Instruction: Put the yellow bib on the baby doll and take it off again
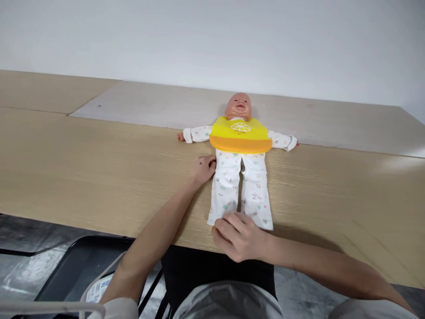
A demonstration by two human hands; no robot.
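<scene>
A baby doll (240,106) lies on its back on the table, its arms stretched out to both sides. It wears a white printed top, white printed pants (255,190) and a yellow bib (239,128) with an orange pocket. My left hand (203,169) is closed at the outer edge of the pants, by the thigh on the left side. Curled over the lower end of the same pant leg, my right hand (237,237) covers part of the hem; its fingertips are hidden. The doll's feet do not show.
The wooden table (99,168) runs across the whole view, with a paler panel (166,99) at its back against a white wall (199,40). A black chair (79,261) stands below the front edge at left, with a white cable (102,274) in front of it.
</scene>
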